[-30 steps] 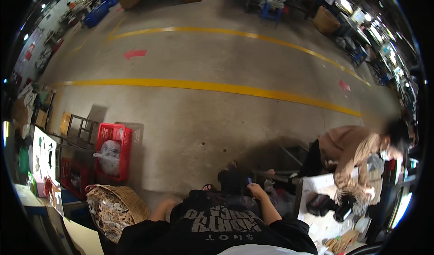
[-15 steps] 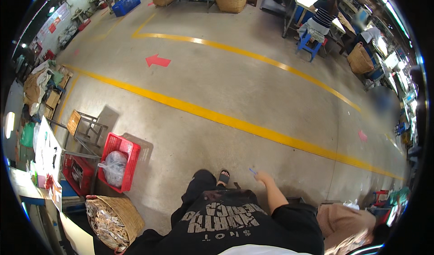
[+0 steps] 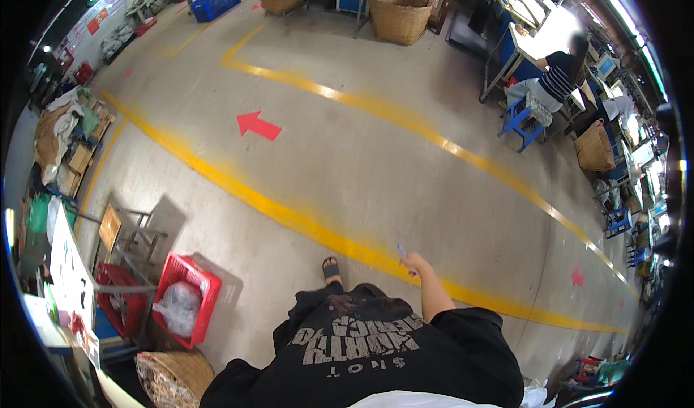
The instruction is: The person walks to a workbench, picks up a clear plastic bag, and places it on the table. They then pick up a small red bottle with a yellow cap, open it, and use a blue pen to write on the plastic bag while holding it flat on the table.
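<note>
My right hand (image 3: 414,264) is held out ahead of my body, over the floor by the yellow line. Its fingers are closed on a thin blue pen-like stick (image 3: 401,250), whose tip points forward and left; the rest is hidden in the hand. My left hand does not show, and only the black sleeve appears on that side.
To my left stand a red plastic crate (image 3: 210,286) with a clear bag, a wicker basket (image 3: 189,373) and a wooden-seated stool (image 3: 110,225). A yellow line (image 3: 289,218) crosses the floor ahead. Far right, a person (image 3: 553,82) sits on a blue stool (image 3: 522,122).
I have stepped forward: the yellow line is nearer, and the crate and basket have slid back. A sandalled foot shows further forward. My right hand still grips the blue stick.
</note>
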A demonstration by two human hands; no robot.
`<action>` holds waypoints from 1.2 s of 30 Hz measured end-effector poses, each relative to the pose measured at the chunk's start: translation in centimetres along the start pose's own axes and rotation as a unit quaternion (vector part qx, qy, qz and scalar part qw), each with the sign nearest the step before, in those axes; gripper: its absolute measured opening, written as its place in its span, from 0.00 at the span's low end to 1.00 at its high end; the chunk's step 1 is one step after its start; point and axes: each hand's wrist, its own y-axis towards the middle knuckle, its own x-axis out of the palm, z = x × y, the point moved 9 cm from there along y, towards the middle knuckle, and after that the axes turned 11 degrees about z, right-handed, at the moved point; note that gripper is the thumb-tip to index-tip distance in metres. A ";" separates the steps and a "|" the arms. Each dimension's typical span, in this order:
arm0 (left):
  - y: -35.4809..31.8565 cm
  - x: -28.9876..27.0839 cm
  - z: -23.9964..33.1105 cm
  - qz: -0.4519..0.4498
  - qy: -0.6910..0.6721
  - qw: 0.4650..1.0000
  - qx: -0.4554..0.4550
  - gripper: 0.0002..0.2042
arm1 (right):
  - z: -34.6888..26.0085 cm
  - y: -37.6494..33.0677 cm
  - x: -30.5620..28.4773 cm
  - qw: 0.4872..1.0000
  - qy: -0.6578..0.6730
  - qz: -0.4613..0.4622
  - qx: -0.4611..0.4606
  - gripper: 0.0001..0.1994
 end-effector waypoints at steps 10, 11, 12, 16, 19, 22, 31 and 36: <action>11.0 2.7 48.0 -0.007 0.018 0.988 0.151 0.19 | -4.8 13.9 -7.8 0.978 0.095 -0.043 0.179 0.15; 11.9 4.1 52.0 -0.017 0.018 0.987 0.157 0.19 | -4.5 16.3 -9.0 0.977 0.082 -0.043 0.194 0.15; 12.5 5.4 55.3 -0.025 0.011 0.988 0.154 0.19 | -4.4 18.9 -10.6 0.976 0.063 -0.043 0.206 0.14; 13.7 8.0 67.6 -0.040 0.008 0.990 0.134 0.20 | -12.1 30.0 -17.3 0.967 0.093 -0.065 0.228 0.15; 15.0 5.2 75.2 -0.013 -0.024 0.993 0.118 0.20 | -30.7 39.4 -26.8 0.993 0.050 0.022 0.101 0.16; 17.7 4.9 80.3 -0.007 -0.057 0.996 0.073 0.21 | -46.1 47.3 -34.4 1.000 0.004 0.012 -0.009 0.18; 29.3 1.3 100.5 0.002 -0.173 0.985 -0.015 0.22 | -79.1 66.0 -44.4 0.991 0.114 0.006 -0.063 0.18; 33.2 -4.9 127.0 0.061 -0.127 0.984 0.109 0.20 | -84.6 71.5 -45.5 0.990 0.130 -0.034 0.033 0.17</action>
